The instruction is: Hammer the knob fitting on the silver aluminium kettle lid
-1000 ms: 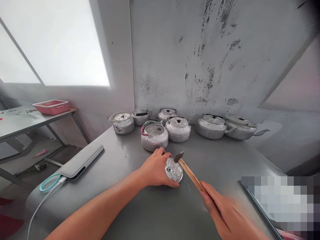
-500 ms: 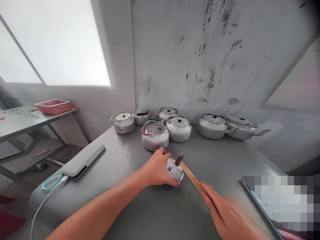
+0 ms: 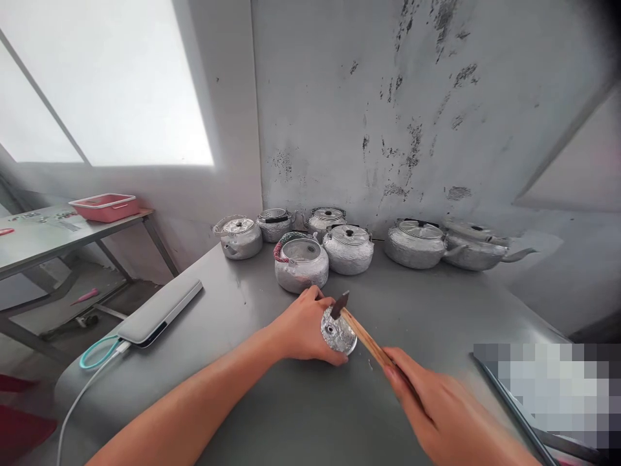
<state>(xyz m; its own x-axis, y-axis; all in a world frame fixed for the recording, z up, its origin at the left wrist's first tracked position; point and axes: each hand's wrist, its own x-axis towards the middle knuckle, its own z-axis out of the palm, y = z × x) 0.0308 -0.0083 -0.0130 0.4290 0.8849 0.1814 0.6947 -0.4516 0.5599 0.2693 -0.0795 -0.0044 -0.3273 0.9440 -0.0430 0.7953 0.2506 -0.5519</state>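
Note:
My left hand (image 3: 310, 327) grips a round silver kettle lid (image 3: 341, 338) by its edge, tilted up off the grey table. Its dented, shiny face has a small hole. In my right hand (image 3: 422, 395) is a hammer (image 3: 361, 335), held by its wooden handle. The dark hammer head overlaps the lid's upper edge; whether it touches the metal I cannot tell. Just beyond my left hand stands a kettle without a lid (image 3: 301, 272), its handle wrapped in red and dark cord.
Several silver kettles line the back, among them a lidded one (image 3: 348, 251) and a wide one (image 3: 416, 249). A grey power bank (image 3: 162, 314) with cables lies at left. A flat device, partly blurred out, lies at right. A pink basket (image 3: 107, 208) sits on another table.
The hammer head has shifted slightly left across the lid, and my right hand has moved a little with it. My left hand keeps its grip on the lid.

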